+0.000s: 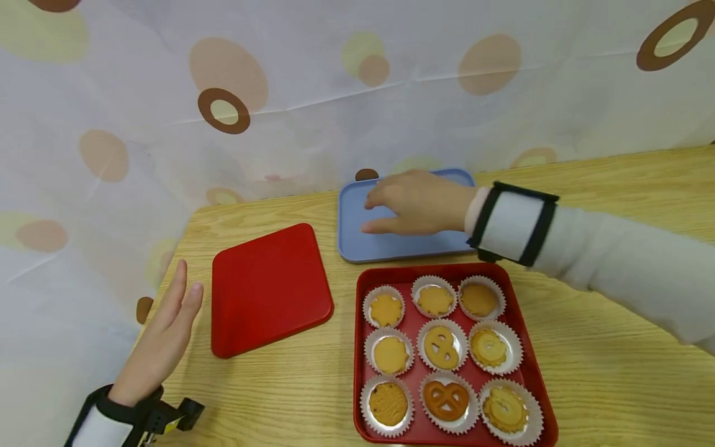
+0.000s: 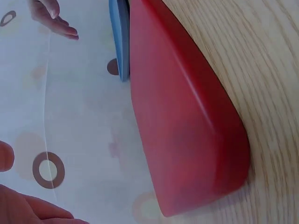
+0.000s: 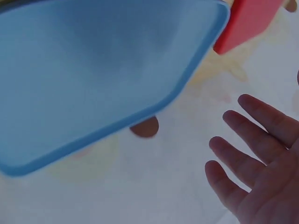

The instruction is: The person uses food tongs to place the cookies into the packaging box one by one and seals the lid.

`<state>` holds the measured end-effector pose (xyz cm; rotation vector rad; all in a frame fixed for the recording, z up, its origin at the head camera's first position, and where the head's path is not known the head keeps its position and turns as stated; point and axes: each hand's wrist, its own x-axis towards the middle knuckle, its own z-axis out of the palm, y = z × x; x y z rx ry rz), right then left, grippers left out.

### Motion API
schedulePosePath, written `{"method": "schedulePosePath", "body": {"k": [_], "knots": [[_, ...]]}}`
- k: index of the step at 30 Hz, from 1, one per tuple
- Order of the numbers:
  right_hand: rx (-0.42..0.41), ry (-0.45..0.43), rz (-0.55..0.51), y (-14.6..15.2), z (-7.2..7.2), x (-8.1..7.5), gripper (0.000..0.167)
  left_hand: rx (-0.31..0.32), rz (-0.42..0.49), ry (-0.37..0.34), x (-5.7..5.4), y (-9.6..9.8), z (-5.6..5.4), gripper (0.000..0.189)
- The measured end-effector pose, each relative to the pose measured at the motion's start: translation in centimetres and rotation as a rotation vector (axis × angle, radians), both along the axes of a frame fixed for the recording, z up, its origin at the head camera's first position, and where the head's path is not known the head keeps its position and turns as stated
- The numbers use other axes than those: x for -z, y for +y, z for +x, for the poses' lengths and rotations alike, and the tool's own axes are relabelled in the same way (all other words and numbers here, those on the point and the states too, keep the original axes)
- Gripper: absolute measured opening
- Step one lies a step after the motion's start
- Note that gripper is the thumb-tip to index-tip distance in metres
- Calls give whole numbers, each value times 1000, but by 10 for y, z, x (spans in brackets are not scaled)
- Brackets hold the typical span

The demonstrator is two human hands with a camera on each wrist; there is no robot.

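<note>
My right hand (image 1: 421, 205) hangs over the shallow blue tray (image 1: 357, 239) at the back of the table, its fingers apart and holding nothing. In the right wrist view its spread fingers (image 3: 236, 163) show beside the blue tray (image 3: 93, 84), whose inside is bare. Left of a flat-topped red square piece (image 1: 268, 288), my left hand (image 1: 159, 338) is raised with straight fingers and an empty palm. The left wrist view shows the sloping sides of that red piece (image 2: 182, 112). In front of the blue tray lies a red tray (image 1: 360, 372) with several cookies in white paper cups.
The cookies include a brown pretzel (image 1: 445, 400), a paler pretzel (image 1: 441, 347) and round ones like the speckled cookie (image 1: 388, 403). A light wooden table (image 1: 285, 397) carries everything. Behind it hangs a white cloth (image 1: 313, 136) with round spots.
</note>
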<state>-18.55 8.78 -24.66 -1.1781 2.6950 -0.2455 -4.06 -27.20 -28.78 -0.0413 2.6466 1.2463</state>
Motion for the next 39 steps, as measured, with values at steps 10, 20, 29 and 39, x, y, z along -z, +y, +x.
{"method": "schedulePosePath", "body": {"k": [10, 20, 29, 39], "knots": [[-165, -53, 198, -65, -7, 35, 38, 31, -247, -264, 12, -24, -15, 81], [-182, -157, 514, -89, -6, 41, 51, 75, -346, -321, 24, -25, -21, 84], [-169, -286, 611, -106, -9, 29, 59, 87, -317, -323, 27, -21, -21, 83], [-124, -548, 500, -98, -20, 30, 62, 6, -163, -389, 28, -21, -24, 83]]}}
